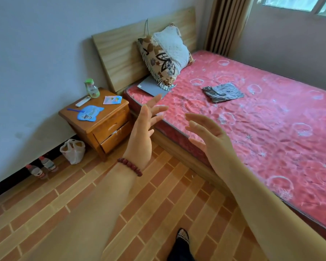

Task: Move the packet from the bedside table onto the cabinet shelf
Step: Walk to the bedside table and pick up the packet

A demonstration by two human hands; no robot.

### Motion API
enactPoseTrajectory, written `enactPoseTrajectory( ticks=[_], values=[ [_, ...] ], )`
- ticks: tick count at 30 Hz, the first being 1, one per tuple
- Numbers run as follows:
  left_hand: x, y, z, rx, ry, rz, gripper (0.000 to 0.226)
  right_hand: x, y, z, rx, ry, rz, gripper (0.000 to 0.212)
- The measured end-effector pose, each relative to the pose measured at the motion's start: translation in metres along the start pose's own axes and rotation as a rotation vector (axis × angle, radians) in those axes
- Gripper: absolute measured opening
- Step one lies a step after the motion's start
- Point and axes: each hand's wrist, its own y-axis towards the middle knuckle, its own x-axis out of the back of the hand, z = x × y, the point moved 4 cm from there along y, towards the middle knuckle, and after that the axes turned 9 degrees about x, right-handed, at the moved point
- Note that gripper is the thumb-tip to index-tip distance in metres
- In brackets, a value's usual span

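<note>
A small flat packet [112,100] with a pale, colourful print lies on the right rear corner of the wooden bedside table [119,113]. My left hand [144,132], with a bead bracelet at the wrist, is raised in front of the table's right side, fingers spread, holding nothing. My right hand [208,134] is lifted over the bed's edge, palm facing left, fingers apart and empty. Both hands are well short of the packet. No cabinet shelf is in view.
On the table also lie a blue cat-shaped fan [89,113], a white remote [82,101] and a green-capped bottle [91,88]. A bed [252,117] with a pink cover fills the right. A plastic bag [73,151] and two bottles [42,166] stand on the floor by the wall.
</note>
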Motion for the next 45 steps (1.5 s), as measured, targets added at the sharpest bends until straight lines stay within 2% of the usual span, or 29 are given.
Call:
enactPoseTrajectory(
  ticks=[5,8,12,17,19,21,26,32,36,39,45],
  values=[
    [-0.032,0.077,-0.016,-0.005,-0.009,0.017,0.046,0.029,0.079,-0.005,0.000,-0.002,0.043,0.012],
    [-0.039,0.110,-0.013,0.014,-0.040,0.008,0.049,0.037,0.117,-0.012,-0.013,0.020,0.051,0.021],
    [-0.028,0.152,-0.012,0.029,-0.001,-0.036,0.049,0.033,0.163,-0.029,-0.042,0.035,0.087,0.012],
    [-0.001,0.219,-0.017,-0.034,0.038,-0.043,0.073,0.014,0.228,-0.048,-0.072,0.045,0.129,0.012],
    [0.008,0.249,-0.019,-0.072,0.068,-0.035,0.079,0.005,0.259,-0.054,-0.069,0.046,0.144,0.018],
    [0.018,0.282,-0.024,-0.093,0.090,-0.032,0.083,-0.004,0.294,-0.060,-0.069,0.045,0.136,0.014],
    [0.054,0.363,-0.046,-0.129,0.150,-0.055,0.084,-0.032,0.384,-0.065,-0.067,0.060,0.151,0.012],
    [0.089,0.441,-0.060,-0.120,0.119,-0.100,0.066,-0.061,0.457,-0.075,-0.077,0.088,0.158,0.019],
    [0.096,0.482,-0.058,-0.084,0.127,-0.106,0.067,-0.064,0.498,-0.087,-0.095,0.054,0.166,0.020],
    [0.100,0.517,-0.062,-0.072,0.150,-0.125,0.067,-0.063,0.538,-0.096,-0.101,0.066,0.174,0.012],
    [0.099,0.588,-0.074,-0.081,0.176,-0.209,0.064,-0.056,0.622,-0.116,-0.102,0.093,0.249,0.015]
  ],
)
